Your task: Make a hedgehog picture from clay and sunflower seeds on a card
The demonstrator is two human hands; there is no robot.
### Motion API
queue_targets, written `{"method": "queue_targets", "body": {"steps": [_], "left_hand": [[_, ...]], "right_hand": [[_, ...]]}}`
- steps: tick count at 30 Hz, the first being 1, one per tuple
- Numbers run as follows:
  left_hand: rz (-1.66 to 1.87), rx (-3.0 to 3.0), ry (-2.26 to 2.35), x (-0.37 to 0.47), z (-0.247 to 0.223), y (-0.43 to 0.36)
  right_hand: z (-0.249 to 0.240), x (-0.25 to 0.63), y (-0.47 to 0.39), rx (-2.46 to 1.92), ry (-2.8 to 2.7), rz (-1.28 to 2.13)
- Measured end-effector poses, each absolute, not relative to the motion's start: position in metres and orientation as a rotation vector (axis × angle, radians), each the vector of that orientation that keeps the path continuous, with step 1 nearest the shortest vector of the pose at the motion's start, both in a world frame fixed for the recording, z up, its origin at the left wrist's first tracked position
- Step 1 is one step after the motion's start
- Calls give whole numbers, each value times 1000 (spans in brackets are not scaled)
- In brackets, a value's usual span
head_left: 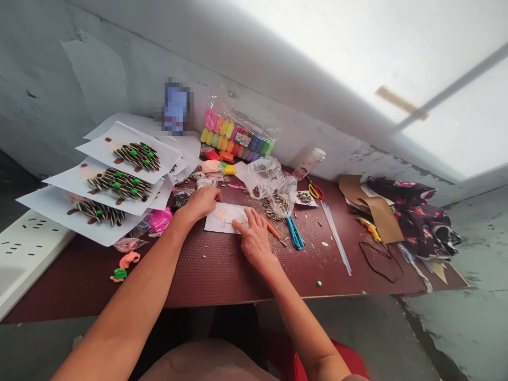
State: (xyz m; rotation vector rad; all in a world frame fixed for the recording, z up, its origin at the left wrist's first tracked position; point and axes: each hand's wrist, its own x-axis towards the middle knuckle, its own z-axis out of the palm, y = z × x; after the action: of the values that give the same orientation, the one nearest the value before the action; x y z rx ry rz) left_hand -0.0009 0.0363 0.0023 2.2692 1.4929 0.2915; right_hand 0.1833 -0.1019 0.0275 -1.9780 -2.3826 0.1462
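A small white sheet (215,224) lies on the table with a hedgehog outline and a flat peach-coloured clay piece (223,212) on it. My right hand (256,238) rests on the right side of this sheet, its fingers stretched out and apart. Over the sheet's upper left corner is my left hand (201,202), with fingers curled together beside some white clay in clear wrap (207,183); what they hold, if anything, is hidden. An orange pencil-like tool (273,230) and a blue utility knife (294,233) lie to the right of my right hand.
Several finished hedgehog pictures (119,182) are stacked at left near a white power strip (29,254). Behind stand a bag of coloured clay (238,135) and a white bottle (309,164). Sunflower seeds (275,205), scissors (315,189), glue sticks (336,238) and a glue gun (370,229) lie rightward.
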Motion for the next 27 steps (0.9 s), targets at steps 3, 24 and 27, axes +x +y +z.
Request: {"method": "queue_targets", "body": {"steps": [3,24,27], "left_hand": [[299,2270,1482,-1,1,37],[276,2261,1483,-2,5,36],[287,2263,1495,-2,3,36]], "right_hand": [[27,185,-102,-1970,-2370,146],[27,192,-92,-2138,-2225,117],[28,192,-88,-2140,-2221,124]]}}
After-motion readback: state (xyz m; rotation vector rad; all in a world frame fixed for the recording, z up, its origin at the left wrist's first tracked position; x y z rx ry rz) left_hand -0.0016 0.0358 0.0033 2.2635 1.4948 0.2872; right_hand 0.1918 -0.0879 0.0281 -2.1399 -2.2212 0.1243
